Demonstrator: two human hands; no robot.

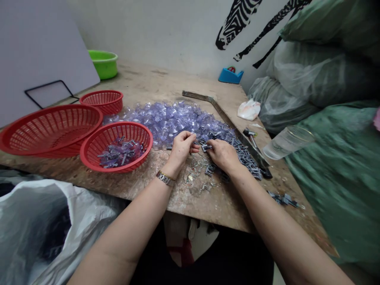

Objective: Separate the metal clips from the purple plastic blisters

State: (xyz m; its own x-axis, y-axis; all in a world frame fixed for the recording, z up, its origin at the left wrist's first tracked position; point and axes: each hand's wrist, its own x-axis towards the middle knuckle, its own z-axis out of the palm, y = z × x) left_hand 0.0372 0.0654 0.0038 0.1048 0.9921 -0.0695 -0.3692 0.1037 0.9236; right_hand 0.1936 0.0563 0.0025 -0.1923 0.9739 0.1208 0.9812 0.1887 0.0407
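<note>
- Eight o'clock from the hands: one crinkled white plastic sack (89,211).
- Centre, over the scuffed brown wooden desk (178,200): the right hand (223,155) pinches one small grey, hard-edged, roughly H-shaped plastic piece (205,148); the left hand (180,148) curls thumb to fingers, whether around anything I cannot tell.
- Four o'clock: matching grey plastic pieces (247,158), heaped, too many to count.
- Nine o'clock: three round red lattice-walled plastic baskets (118,170), the nearest holding grey and violet pieces.
- Eleven o'clock: glossy, translucent violet plastic pieces (175,118), heaped, uncountable.
- One o'clock: one blue plastic tape dispenser (230,76).
</note>
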